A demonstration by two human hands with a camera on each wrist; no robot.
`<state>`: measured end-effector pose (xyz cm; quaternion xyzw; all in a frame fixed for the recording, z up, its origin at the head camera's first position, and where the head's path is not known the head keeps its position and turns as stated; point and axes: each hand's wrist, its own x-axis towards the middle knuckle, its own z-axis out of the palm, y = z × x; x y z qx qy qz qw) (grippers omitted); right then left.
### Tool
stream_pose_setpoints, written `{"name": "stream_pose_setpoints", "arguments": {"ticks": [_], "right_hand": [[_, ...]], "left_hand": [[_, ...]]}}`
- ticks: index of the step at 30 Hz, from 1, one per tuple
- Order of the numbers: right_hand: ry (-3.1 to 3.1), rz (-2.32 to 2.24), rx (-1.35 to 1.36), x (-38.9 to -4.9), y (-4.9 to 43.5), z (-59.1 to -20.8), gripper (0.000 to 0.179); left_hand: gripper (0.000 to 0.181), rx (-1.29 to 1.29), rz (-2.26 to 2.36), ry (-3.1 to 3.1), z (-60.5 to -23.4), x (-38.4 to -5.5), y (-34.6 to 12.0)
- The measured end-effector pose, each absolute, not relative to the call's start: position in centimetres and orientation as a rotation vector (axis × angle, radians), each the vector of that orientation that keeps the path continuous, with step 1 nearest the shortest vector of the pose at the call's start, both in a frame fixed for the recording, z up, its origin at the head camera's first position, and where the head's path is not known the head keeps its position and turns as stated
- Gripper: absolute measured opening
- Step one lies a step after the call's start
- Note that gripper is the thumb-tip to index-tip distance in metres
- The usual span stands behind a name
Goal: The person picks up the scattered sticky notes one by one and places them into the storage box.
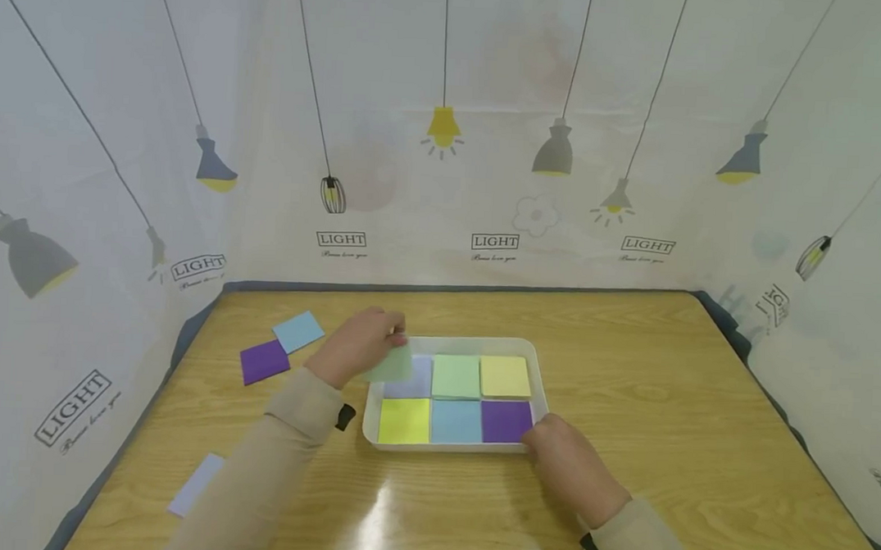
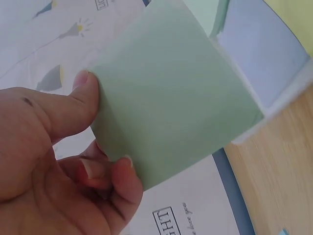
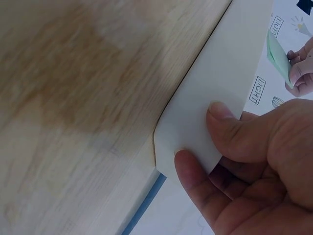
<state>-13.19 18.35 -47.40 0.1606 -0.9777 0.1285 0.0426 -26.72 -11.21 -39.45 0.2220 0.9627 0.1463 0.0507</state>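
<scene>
My left hand (image 1: 359,345) pinches a pale green sticky note pad (image 2: 176,98) by one edge, thumb on one side and fingers on the other. The pad hangs tilted over the back left corner of a white tray (image 1: 482,342). Inside the tray, a lavender pad (image 1: 417,378), a green pad (image 1: 456,377) and a pale yellow pad (image 1: 506,377) form the back row. In front lie a bright yellow pad (image 1: 404,421), a blue pad (image 1: 456,422) and a purple pad (image 1: 506,421). My right hand (image 1: 576,461) grips the tray's front right corner, fingertips on its outer wall.
On the wooden table (image 1: 672,383), left of the tray, lie another purple pad (image 1: 264,362) and a light blue pad (image 1: 298,332), touching at their corners. A loose lavender pad (image 1: 197,483) is nearer the front, partly behind my left sleeve. A lamp-printed cloth (image 1: 387,141) surrounds the table.
</scene>
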Motion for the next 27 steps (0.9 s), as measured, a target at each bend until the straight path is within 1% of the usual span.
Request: {"name": "stream_pose_setpoints", "arguments": {"ticks": [7, 16, 27], "right_hand": [[-3.024, 0.400, 0.474, -13.2, 18.3, -47.2, 0.017], [-3.001, 0.394, 0.488, -13.1, 18.2, -47.1, 0.016], [-2.991, 0.364, 0.483, -13.1, 18.3, -47.2, 0.016]], "left_hand": [[0.015, 0.693, 0.504, 2.892, -40.0, -27.4, -8.2], [0.015, 0.758, 0.483, 2.837, -41.1, -27.9, -4.3], [0.015, 0.805, 0.490, 2.780, -41.8, -28.0, -2.6]]}}
